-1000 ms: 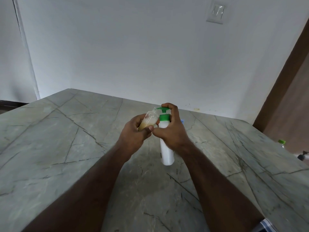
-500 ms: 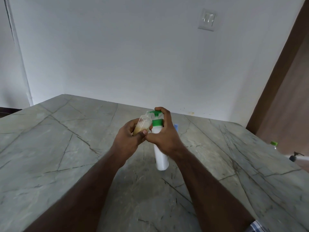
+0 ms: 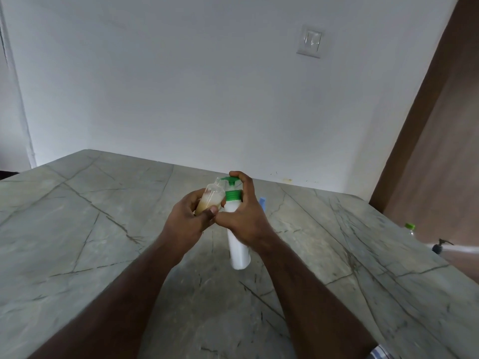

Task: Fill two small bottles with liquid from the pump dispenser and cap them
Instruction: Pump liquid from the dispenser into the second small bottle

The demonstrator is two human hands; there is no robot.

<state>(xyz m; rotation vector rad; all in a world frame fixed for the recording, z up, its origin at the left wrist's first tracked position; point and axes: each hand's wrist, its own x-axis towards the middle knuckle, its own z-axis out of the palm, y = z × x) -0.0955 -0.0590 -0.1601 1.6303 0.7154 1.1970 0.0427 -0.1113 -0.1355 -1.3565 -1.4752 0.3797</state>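
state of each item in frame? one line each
Small bottle: uncapped, tilted, partly filled with tan liquid, mouth at the spout.
Pump dispenser: upright on the table.
Pump head: finger on top.
Left hand: grips the small bottle.
Right hand: grips the dispenser's neck.

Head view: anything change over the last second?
Nothing visibly changed beyond camera drift. The left hand still holds the small bottle tilted at the green nozzle; the right hand still grips the pump dispenser, fingers on its pump head.
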